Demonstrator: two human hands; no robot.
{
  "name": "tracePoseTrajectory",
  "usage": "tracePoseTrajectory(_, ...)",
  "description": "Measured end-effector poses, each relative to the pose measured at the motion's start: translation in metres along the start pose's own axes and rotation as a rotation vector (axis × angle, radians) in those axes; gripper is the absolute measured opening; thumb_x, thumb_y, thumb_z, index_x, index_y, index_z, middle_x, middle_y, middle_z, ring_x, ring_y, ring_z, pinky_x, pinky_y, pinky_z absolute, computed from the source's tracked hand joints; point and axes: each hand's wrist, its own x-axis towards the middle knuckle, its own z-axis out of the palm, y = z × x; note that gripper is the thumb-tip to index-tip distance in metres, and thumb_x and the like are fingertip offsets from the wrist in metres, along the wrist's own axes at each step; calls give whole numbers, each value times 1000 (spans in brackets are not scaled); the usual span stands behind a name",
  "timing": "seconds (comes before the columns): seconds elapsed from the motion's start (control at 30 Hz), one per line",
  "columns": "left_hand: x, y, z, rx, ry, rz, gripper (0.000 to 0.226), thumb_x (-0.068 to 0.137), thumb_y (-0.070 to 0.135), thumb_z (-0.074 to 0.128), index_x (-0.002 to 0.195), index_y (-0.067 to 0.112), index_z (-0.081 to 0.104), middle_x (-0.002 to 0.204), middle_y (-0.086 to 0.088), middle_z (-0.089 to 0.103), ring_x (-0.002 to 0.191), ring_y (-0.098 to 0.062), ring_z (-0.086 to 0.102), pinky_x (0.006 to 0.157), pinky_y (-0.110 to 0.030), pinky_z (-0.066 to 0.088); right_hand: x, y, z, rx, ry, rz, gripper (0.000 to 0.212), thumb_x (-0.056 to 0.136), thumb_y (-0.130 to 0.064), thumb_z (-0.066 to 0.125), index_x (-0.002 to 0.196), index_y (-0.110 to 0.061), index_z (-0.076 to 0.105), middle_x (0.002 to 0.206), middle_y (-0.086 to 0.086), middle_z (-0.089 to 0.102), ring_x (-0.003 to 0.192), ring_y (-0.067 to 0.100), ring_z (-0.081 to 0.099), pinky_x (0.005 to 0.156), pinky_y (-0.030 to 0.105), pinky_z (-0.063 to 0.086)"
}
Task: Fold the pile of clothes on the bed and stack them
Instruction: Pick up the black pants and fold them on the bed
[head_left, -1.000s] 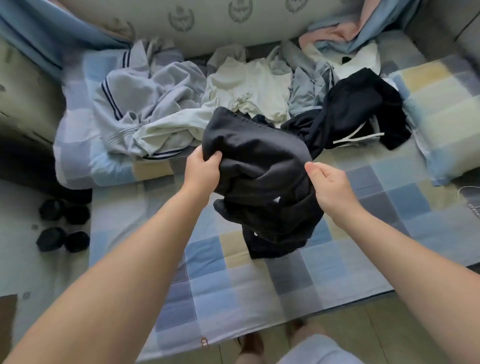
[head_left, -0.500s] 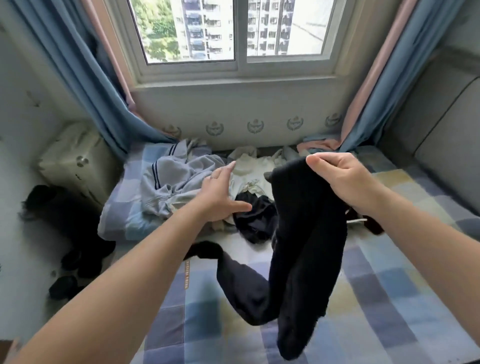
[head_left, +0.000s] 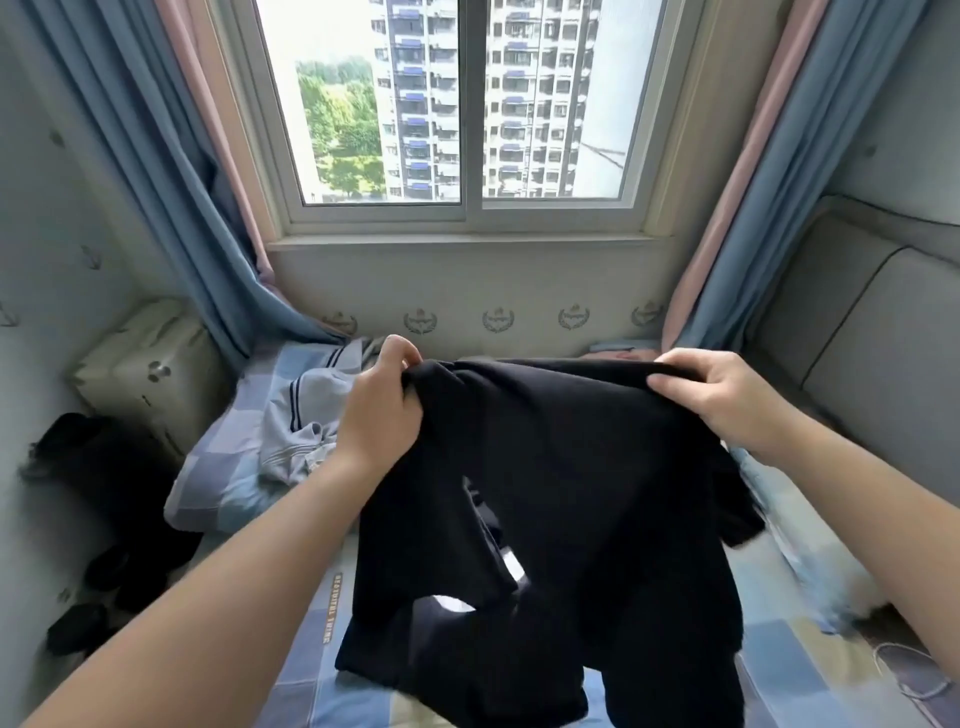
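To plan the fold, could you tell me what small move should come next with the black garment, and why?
Probably lower the black garment flat onto the checked bed sheet. The left hand and right hand each grip its top edge, holding it spread in the air with its lower part hanging bunched, so laying it down should allow smoothing and folding.

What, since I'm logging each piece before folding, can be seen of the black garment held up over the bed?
The black garment is plain, dark, soft matte cloth, unfolded and held up by its top edge. The left hand grips one upper corner, the right hand the other. The rest hangs in loose folds with gaps, its lower part down at the checked bed; contact there is unclear, as is its type.
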Motion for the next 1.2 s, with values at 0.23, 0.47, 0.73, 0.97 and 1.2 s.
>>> tracePoseTrajectory(0.23, -7, 21, -9, 257, -301, 192, 20, 72, 8, 59, 86, 19, 68, 77, 11, 63, 81, -21, 62, 77, -38, 51, 5, 62, -44, -166, 114, 199, 10, 96, -7, 64, 94, -15, 69, 96, 14, 73, 81, 21, 63, 76, 29, 49)
tracePoseTrajectory(0.47, -16, 122, 36, 233, -497, 115, 18, 69, 7, 52, 71, 23, 59, 76, 5, 59, 78, -24, 58, 69, -37, 55, -30, 18, 51, -172, -335, -2, 76, 78, -34, 85, 140, -37, 40, 131, -15, 53, 123, -2, 50, 101, 19, 39)
tracePoseTrajectory(0.73, -2, 93, 18, 341, -707, 192, 34, 72, 57, 73, 75, 25, 63, 73, 6, 60, 72, -19, 59, 68, -37, 53, -25, 16, 58, 37, -331, 26, 7, 93, -13, 70, 97, -13, 64, 78, 8, 72, 69, 23, 68, 66, 39, 57)
tracePoseTrajectory(0.97, -11, 55, 19, 442, -713, 52, 20, 93, 41, 68, 75, 35, 59, 79, 13, 62, 80, -16, 59, 76, -37, 51, -30, 17, 26, 552, -498, 241, 29, 101, -17, 51, 119, -3, 69, 117, 19, 71, 104, 29, 70, 81, 35, 59)
tracePoseTrajectory(1.2, -11, 56, 21, -144, -578, -177, 46, 95, 48, 58, 62, 18, 46, 61, 1, 35, 58, -18, 34, 60, -39, 28, -20, 44, 19, 399, -373, 318, 22, 91, -15, 68, 111, -6, 70, 107, 17, 73, 90, 26, 71, 72, 33, 59)
